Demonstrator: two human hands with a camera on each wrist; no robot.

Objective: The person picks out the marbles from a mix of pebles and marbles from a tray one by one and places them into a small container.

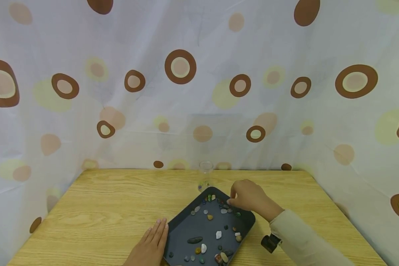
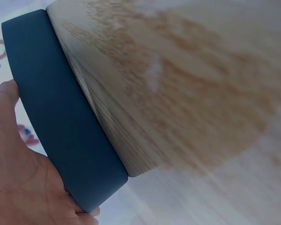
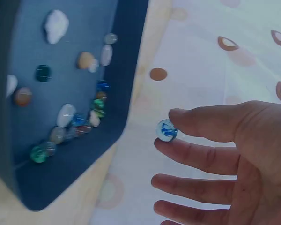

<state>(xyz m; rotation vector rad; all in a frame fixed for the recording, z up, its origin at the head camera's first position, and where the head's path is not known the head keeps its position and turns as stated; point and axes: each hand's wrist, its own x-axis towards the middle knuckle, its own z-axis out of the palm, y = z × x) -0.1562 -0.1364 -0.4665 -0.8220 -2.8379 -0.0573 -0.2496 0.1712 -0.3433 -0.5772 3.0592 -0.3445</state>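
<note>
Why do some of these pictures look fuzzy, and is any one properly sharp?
Head view: evenly lit and sharp. Left wrist view: the table is smeared and washed out, only the tray edge crisp. Right wrist view: the marble is fairly clear, the curtain soft.

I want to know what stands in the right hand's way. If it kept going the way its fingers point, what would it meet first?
Probably the clear glass beyond the tray's far corner. The right hand, pinching a blue marble, points up-left across that corner; depth is unclear, so it may pass beside it.

Clear glass (image 1: 205, 168) on wooden table (image 1: 96, 199), spotted curtain (image 1: 199, 92) behind.
</note>
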